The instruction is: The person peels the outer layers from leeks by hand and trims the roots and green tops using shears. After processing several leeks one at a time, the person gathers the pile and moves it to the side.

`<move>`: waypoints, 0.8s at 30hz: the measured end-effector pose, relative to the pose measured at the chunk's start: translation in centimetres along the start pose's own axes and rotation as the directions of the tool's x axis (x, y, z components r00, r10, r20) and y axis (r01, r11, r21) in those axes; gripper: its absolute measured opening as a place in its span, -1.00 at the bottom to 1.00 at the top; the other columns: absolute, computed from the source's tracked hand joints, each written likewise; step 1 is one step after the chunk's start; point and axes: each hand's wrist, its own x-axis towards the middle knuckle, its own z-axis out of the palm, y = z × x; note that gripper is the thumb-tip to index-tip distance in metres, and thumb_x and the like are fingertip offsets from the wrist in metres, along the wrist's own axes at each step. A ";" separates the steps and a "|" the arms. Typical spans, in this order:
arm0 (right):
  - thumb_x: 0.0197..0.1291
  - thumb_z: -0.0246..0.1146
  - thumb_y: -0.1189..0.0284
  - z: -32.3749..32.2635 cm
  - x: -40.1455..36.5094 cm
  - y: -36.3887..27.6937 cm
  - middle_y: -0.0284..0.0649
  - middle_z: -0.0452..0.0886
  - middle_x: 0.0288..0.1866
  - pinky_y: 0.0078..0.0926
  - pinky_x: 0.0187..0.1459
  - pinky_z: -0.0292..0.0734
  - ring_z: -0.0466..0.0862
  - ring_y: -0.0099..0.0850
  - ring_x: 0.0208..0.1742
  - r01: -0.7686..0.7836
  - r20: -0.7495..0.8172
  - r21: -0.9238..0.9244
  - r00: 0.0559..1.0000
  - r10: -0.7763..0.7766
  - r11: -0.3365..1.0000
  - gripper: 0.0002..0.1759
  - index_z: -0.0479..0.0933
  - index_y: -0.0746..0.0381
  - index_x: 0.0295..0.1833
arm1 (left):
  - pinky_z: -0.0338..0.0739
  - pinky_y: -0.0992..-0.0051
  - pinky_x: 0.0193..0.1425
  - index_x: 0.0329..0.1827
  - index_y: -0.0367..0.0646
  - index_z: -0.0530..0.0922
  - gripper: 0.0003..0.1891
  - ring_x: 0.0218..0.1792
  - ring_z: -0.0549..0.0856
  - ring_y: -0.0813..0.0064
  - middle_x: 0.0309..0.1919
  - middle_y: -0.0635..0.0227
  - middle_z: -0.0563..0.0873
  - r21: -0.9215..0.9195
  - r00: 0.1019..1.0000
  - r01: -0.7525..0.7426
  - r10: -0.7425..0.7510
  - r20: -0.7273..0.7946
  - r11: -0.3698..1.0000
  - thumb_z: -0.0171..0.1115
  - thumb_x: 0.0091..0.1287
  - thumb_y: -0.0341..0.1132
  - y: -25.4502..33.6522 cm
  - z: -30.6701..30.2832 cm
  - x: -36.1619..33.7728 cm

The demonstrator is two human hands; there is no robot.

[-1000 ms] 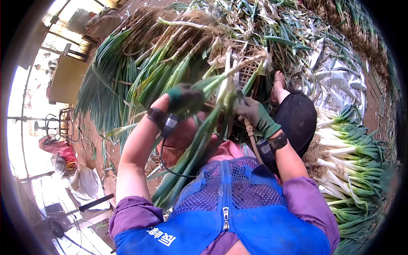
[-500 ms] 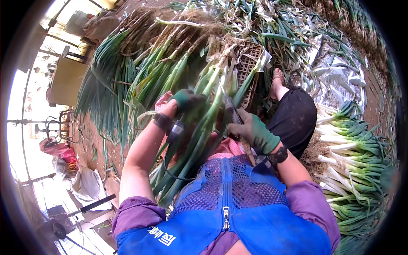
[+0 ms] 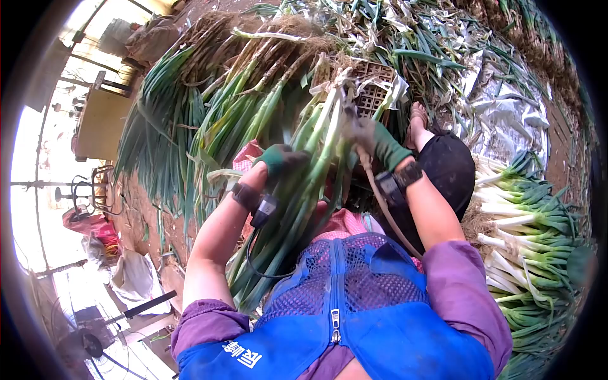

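My left hand (image 3: 285,162), in a green glove with dark fingers, is closed around a bunch of long green onions (image 3: 328,142). Their pale root ends point away from me, and the leaves hang down past my lap. My right hand (image 3: 379,140), gloved the same way, grips a blow gun (image 3: 352,124) beside the pale stalks. Motion smears the tool and the right fingertips. A beige hose (image 3: 380,199) runs from below that hand toward my waist.
Untrimmed green onions (image 3: 240,95) lie heaped ahead to the left. A plastic crate (image 3: 372,95) stands beyond my hands. Cleaned green onions (image 3: 525,234) lie in a row at right. Loose leaves (image 3: 437,38) litter the floor; a stand fan (image 3: 82,342) is at lower left.
My right hand has moved forward, away from my body, with the blow gun along the stalks toward the root ends. More hose shows below it. My left hand has stayed nearly in place.
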 end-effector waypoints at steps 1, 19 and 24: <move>0.09 0.38 -0.01 0.6 -1.6 -0.7 -0.20 0.69 -0.39 -0.43 -0.42 0.60 0.67 -0.34 -0.51 -0.059 0.054 0.100 0.997 0.054 0.993 -0.33 0.57 0.42 0.02 | 0.63 0.45 -0.12 0.00 -0.33 0.73 -0.37 -0.27 0.74 0.49 -0.23 0.21 0.80 -0.034 1.000 -0.013 0.014 0.002 0.999 0.40 0.24 0.17 -0.6 0.2 0.4; -0.05 0.39 -0.07 -3.2 4.0 -2.0 0.15 0.75 -0.23 -0.31 -0.16 0.66 0.80 -0.11 -0.23 -0.188 -0.205 -0.395 0.972 0.113 0.899 -0.18 0.61 0.51 0.05 | 0.61 0.24 0.15 0.22 -0.33 0.59 -0.30 0.01 0.77 0.05 0.01 -0.14 0.75 0.298 0.990 -0.057 0.094 -0.109 0.953 0.29 0.32 0.18 0.4 1.1 0.8; 0.04 0.36 -0.01 -2.5 5.0 1.5 0.20 0.73 -0.32 -0.26 -0.10 0.69 0.80 0.00 -0.19 -0.008 -0.174 -0.480 0.981 -0.087 0.877 -0.19 0.53 0.61 0.06 | 0.57 0.14 0.23 0.28 -0.05 0.58 -0.50 0.03 0.71 -0.13 0.06 0.01 0.74 0.703 0.607 -0.360 0.726 -0.323 0.614 0.22 0.37 0.01 0.7 1.8 0.9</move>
